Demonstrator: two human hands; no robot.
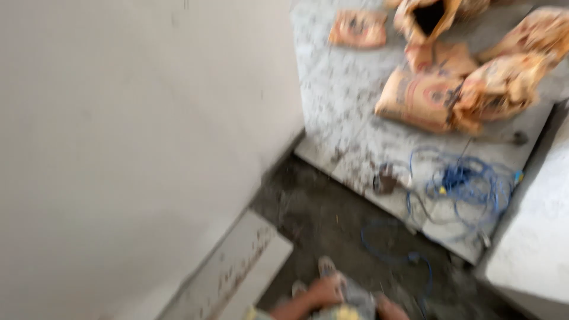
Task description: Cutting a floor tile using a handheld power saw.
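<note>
The picture is smeared by motion. At the bottom edge, a skin-toned shape that may be my left hand (314,294) reaches over the dark grey screed floor (320,219). A second skin-toned bit, perhaps my right hand (391,308), shows beside it. Between them sits a small grey thing (357,296) with a yellow patch below it; I cannot tell what it is or whether either hand grips it. A long pale tile strip (237,269) lies on the floor just left of the left hand, along the wall.
A plain white wall (130,136) fills the left half. Speckled light floor tiles (344,89) lie beyond the screed, with several tan cement sacks (421,98) on them. A tangle of blue cable (468,184) trails onto the screed. A white block (533,237) stands at right.
</note>
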